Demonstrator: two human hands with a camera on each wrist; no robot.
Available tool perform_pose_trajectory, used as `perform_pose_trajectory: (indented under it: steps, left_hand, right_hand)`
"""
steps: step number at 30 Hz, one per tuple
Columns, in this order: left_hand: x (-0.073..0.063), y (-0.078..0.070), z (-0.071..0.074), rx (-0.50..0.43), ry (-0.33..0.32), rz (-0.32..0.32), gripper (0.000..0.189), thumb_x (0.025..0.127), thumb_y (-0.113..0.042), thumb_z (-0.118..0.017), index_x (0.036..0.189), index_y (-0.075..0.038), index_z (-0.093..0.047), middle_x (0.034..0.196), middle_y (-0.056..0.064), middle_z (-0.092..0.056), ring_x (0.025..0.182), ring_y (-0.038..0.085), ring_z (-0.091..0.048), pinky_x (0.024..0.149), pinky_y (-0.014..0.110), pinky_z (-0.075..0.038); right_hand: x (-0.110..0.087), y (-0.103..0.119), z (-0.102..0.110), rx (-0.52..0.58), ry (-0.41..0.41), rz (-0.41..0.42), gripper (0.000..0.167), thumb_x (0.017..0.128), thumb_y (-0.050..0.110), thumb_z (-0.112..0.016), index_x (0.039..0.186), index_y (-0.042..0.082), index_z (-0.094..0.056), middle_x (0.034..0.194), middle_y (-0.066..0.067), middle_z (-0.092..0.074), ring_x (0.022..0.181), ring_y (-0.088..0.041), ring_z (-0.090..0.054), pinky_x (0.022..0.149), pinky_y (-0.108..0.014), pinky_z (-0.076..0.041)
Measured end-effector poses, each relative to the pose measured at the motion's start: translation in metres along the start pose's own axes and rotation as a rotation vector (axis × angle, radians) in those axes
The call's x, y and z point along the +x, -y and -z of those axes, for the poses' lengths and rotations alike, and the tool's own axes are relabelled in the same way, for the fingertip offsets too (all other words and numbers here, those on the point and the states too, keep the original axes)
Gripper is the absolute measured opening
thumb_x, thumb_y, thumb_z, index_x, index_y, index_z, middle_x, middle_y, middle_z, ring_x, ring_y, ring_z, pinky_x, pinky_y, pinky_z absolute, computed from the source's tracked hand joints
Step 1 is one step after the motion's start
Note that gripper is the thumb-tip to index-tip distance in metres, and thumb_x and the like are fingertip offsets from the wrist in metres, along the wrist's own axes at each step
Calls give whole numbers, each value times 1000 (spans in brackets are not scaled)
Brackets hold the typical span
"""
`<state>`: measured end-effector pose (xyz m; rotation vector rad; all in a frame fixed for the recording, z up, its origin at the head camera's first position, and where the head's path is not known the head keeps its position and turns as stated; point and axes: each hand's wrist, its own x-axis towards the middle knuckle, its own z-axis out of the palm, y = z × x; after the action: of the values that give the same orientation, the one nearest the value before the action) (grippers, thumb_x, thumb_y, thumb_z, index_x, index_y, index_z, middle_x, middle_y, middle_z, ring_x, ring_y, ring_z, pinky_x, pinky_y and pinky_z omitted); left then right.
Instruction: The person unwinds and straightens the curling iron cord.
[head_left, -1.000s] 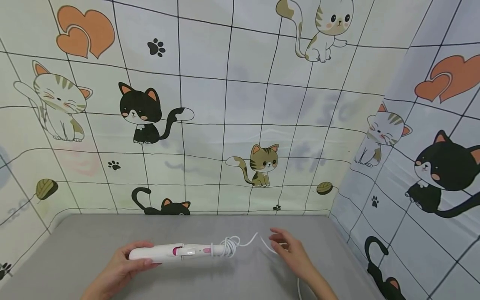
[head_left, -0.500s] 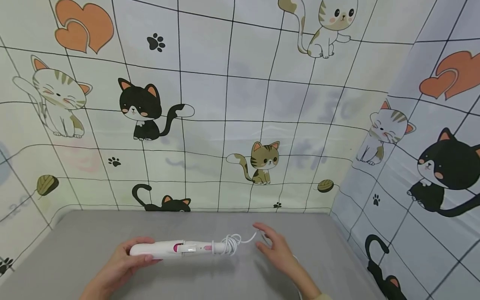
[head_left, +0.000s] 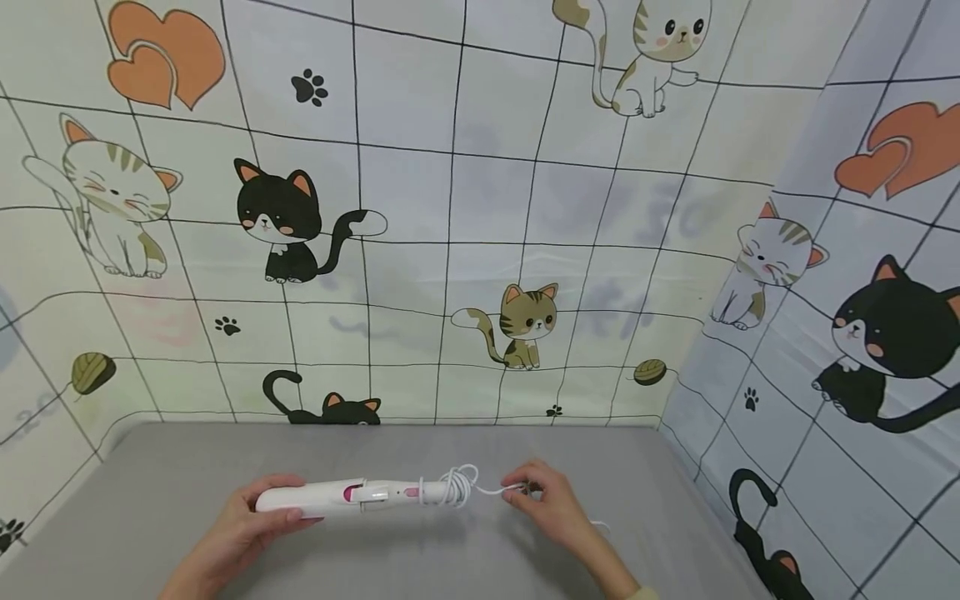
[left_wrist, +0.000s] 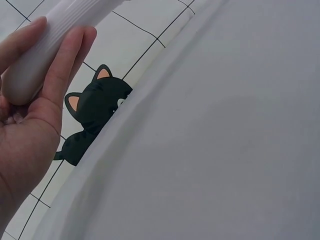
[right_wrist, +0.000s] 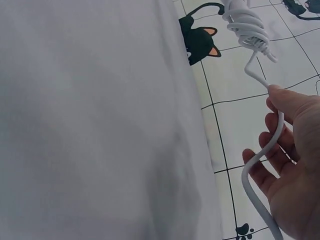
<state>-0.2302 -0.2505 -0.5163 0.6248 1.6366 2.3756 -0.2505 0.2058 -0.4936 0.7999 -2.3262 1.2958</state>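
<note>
A white hair styling iron [head_left: 315, 497] with pink accents is held level above the grey surface. My left hand [head_left: 240, 525] grips its thick left end, fingers over the top and thumb below. In the left wrist view, fine ribs run along the iron's barrel [left_wrist: 60, 35]. White cord is wound in a coil [head_left: 456, 487] around the narrow right end. From that coil a loose stretch of power cord [right_wrist: 255, 165] runs to my right hand [head_left: 555, 508], which pinches it between thumb and index finger. Its other fingers curve loosely beside the cord, which trails past the palm.
A grey cloth-covered tabletop [head_left: 390, 558] lies beneath both hands. Around it stand walls of white cloth [head_left: 412, 200] printed with cats, hearts and grid lines. A bit of cord [head_left: 600, 525] shows beyond the right wrist.
My right hand has moved left toward the coil, and its spread fingers have closed in a pinch on the cord. The left hand and the iron stay nearly in place.
</note>
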Motion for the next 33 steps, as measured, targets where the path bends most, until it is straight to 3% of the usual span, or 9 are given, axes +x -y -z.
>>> perform_pose_trajectory:
  steps: [4, 13, 16, 21, 28, 33]
  left_hand:
    - [-1, 1, 1, 9, 6, 5, 43, 94, 18, -54, 123, -9, -71, 126, 9, -52, 113, 22, -64, 99, 49, -56]
    - [-2, 4, 3, -19, 20, -13, 44, 94, 19, -53, 125, -8, -70, 127, 8, -53, 114, 23, -64, 100, 50, -55]
    - [-2, 4, 4, -14, 29, -20, 45, 94, 20, -52, 124, -9, -70, 126, 7, -54, 113, 22, -65, 99, 49, -56]
    - [-2, 4, 3, 14, 17, 24, 44, 94, 18, -55, 122, -12, -72, 126, 6, -54, 113, 21, -64, 100, 48, -56]
    - [-4, 4, 1, 26, 32, 24, 42, 94, 18, -54, 124, -7, -70, 126, 8, -56, 112, 22, -65, 100, 48, -56]
    - [-2, 3, -4, 49, -1, 28, 42, 92, 17, -57, 121, -10, -71, 123, 8, -59, 110, 22, -66, 99, 50, -56]
  right_hand:
    - [-2, -1, 1, 43, 22, -85, 7, 88, 7, -80, 94, 7, -76, 86, 0, -69, 74, -4, -58, 61, -20, -54]
    - [0, -1, 4, 86, 67, -250, 10, 94, 8, -75, 102, 3, -76, 96, -7, -74, 79, -7, -65, 65, -19, -57]
    - [3, -5, 6, 41, 51, -267, 9, 94, 9, -75, 102, 5, -76, 94, -3, -73, 75, -5, -61, 61, -18, -53]
    - [7, -14, 6, -49, 3, -245, 7, 91, 6, -77, 97, 9, -77, 85, 4, -68, 68, -5, -53, 57, -18, -47]
    - [7, -19, 10, 2, -22, -272, 8, 91, 7, -76, 99, 7, -76, 89, 1, -68, 73, -6, -55, 60, -17, -48]
    - [5, -22, 17, 37, -59, -289, 8, 92, 6, -76, 100, 5, -76, 89, -2, -69, 73, -6, -55, 60, -17, -48]
